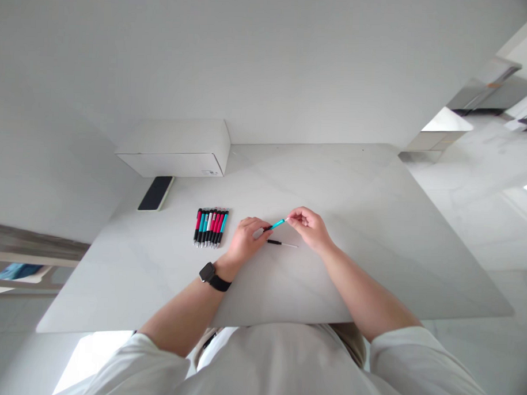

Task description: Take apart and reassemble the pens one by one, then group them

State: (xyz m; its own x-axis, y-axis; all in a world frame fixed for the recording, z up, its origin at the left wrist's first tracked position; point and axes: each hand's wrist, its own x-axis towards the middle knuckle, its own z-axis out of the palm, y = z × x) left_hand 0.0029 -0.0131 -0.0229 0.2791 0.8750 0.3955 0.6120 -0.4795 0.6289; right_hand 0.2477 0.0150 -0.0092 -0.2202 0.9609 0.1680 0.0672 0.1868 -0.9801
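My left hand (246, 238), with a black watch on its wrist, is closed around the black end of a teal pen barrel (277, 224). The barrel slants up to the right over the table. At its far end the fingertips of my right hand (309, 226) are pinched together, and a small pale tip shows between them and the barrel; I cannot make out what it is. Just below the hands lies a black pen part (274, 242) with a thin, pale refill (290, 245) pointing right. Left of my left hand, several red, teal and white pens (211, 228) lie side by side.
A long white box (173, 163) stands against the wall at the back left. In front of it lies a dark-screened phone (156, 193). The white marbled table (395, 254) reaches well to the right and ends near my body.
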